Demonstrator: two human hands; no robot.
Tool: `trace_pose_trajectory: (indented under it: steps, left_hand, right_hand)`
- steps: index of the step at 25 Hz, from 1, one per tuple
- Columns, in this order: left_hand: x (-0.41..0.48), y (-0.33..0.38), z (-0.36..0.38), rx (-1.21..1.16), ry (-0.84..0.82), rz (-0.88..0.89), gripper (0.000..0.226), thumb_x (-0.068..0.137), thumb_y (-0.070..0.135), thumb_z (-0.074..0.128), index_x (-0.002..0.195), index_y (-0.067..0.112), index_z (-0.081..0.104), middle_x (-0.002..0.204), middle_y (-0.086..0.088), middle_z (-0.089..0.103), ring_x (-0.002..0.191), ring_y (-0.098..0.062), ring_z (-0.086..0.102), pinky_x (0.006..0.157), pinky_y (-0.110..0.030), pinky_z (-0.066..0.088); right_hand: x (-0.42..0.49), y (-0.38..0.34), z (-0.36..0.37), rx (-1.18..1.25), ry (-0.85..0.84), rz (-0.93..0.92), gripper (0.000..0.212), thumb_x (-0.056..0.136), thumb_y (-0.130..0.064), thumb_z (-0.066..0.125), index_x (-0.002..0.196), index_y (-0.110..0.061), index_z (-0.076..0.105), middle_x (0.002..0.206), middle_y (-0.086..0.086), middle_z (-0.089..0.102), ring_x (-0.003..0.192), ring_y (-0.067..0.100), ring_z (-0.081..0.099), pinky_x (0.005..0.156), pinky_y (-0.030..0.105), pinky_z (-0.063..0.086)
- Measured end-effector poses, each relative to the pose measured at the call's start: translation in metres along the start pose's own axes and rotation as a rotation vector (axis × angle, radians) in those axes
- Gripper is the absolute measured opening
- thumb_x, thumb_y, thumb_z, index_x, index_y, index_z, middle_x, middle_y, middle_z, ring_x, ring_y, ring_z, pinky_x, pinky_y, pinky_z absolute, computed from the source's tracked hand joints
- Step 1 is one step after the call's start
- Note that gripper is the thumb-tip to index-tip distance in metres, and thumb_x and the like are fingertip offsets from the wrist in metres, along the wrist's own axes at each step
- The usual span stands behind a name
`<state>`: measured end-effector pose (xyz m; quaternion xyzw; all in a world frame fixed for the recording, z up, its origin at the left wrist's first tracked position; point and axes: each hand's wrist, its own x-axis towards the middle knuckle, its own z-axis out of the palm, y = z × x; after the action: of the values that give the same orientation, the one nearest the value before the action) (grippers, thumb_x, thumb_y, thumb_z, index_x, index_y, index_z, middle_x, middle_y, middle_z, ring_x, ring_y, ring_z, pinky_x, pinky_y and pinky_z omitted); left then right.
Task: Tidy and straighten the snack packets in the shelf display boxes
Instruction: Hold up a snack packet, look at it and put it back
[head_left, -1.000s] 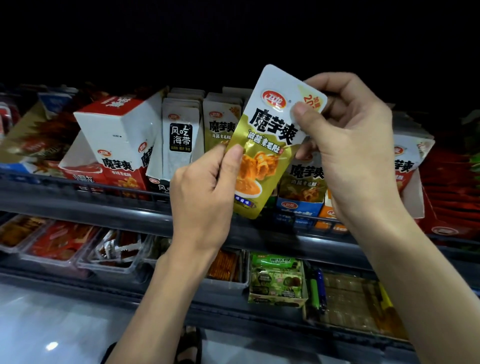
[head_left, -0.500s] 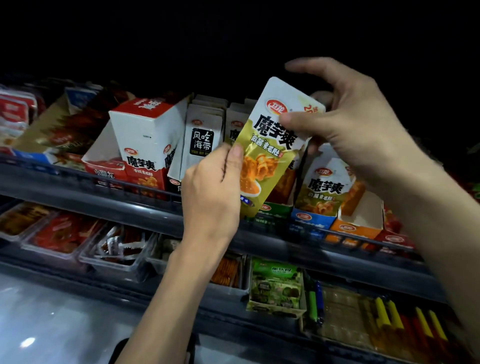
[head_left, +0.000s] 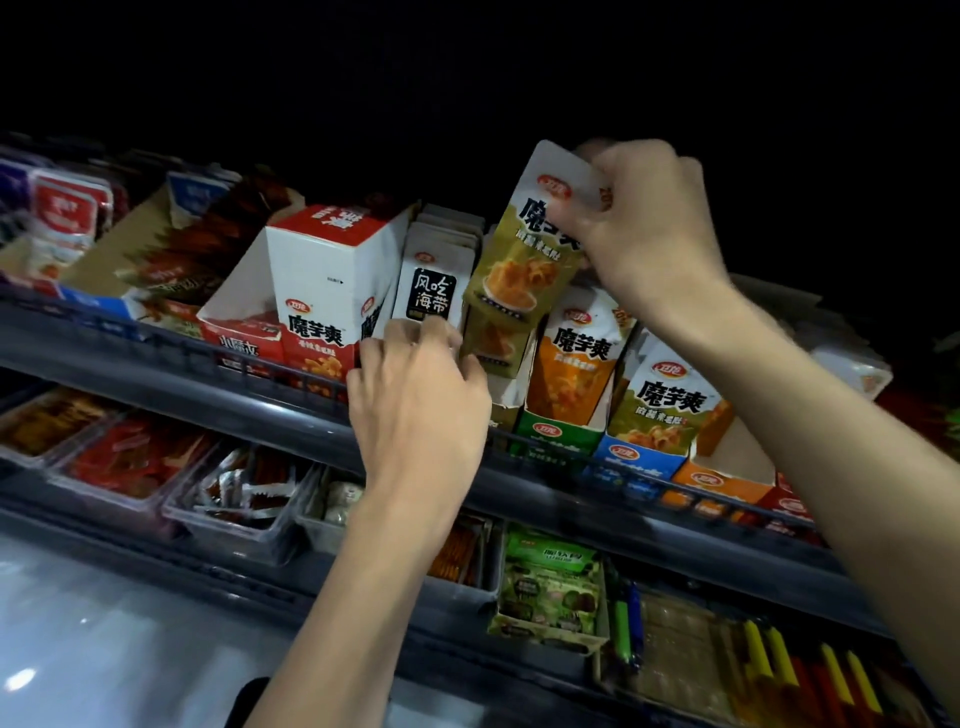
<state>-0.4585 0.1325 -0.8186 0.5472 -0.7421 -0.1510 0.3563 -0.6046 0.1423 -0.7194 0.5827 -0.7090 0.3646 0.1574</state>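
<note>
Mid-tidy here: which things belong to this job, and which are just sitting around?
In the job:
right hand gripping the olive packet
left hand at the box front
black-label packets

Just there:
red-and-white box
lower-shelf trays
green packs

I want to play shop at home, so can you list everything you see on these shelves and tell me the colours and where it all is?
Olive-yellow packet: one, held above the upper shelf, middle.
White packets with black label: a row, count unclear, upper shelf, left of the held packet.
Red-and-white box: one, upper shelf, left of middle.
Orange packet: one in front, in a green box, upper shelf.
Clear tubs: several, red and brown snacks, lower shelf, left.
Green bags: a stack, lower shelf, middle.
Left hand: at the white packets' bottom.
Right hand: pinching the held packet's top.
</note>
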Motion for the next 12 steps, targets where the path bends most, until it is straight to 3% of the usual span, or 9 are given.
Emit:
trace_pose_trajectory:
  steps: [2, 6, 9, 12]
  left_hand:
    - [-0.001, -0.002, 0.003, 0.115, -0.061, 0.019, 0.026, 0.094, 0.033, 0.052, 0.113, 0.021, 0.065, 0.117, -0.005, 0.060, 0.108, -0.028, 0.052, 0.090, -0.041, 0.042]
    - [-0.001, -0.002, 0.006, 0.224, -0.116, 0.020, 0.033, 0.097, 0.036, 0.045, 0.109, 0.017, 0.069, 0.112, -0.006, 0.062, 0.105, -0.027, 0.055, 0.087, -0.040, 0.040]
    - [0.000, -0.002, 0.007, 0.229, -0.121, 0.019, 0.034, 0.097, 0.036, 0.046, 0.107, 0.016, 0.071, 0.113, -0.005, 0.062, 0.106, -0.028, 0.055, 0.088, -0.040, 0.039]
    - [0.000, -0.002, 0.006, 0.229, -0.133, 0.021, 0.033, 0.097, 0.037, 0.046, 0.106, 0.017, 0.071, 0.114, -0.005, 0.061, 0.107, -0.027, 0.055, 0.090, -0.041, 0.039]
  right_hand:
    - [0.003, 0.006, 0.018, -0.053, -0.047, -0.037, 0.038, 0.096, -0.024, 0.063, 0.133, -0.015, 0.060, 0.133, 0.007, 0.062, 0.125, 0.024, 0.056, 0.101, 0.036, 0.050]
    - [0.003, 0.014, 0.049, -0.268, -0.105, -0.183, 0.029, 0.093, -0.012, 0.064, 0.122, -0.016, 0.065, 0.117, 0.013, 0.069, 0.108, 0.033, 0.066, 0.083, 0.048, 0.058]
    - [0.006, 0.013, 0.062, -0.512, -0.156, -0.221, 0.023, 0.089, -0.004, 0.066, 0.109, -0.014, 0.069, 0.101, 0.013, 0.071, 0.095, 0.034, 0.069, 0.070, 0.042, 0.057]
    - [0.005, 0.010, 0.070, -0.628, -0.227, -0.212, 0.019, 0.090, -0.005, 0.067, 0.107, -0.013, 0.067, 0.099, 0.012, 0.071, 0.094, 0.034, 0.069, 0.062, 0.035, 0.043]
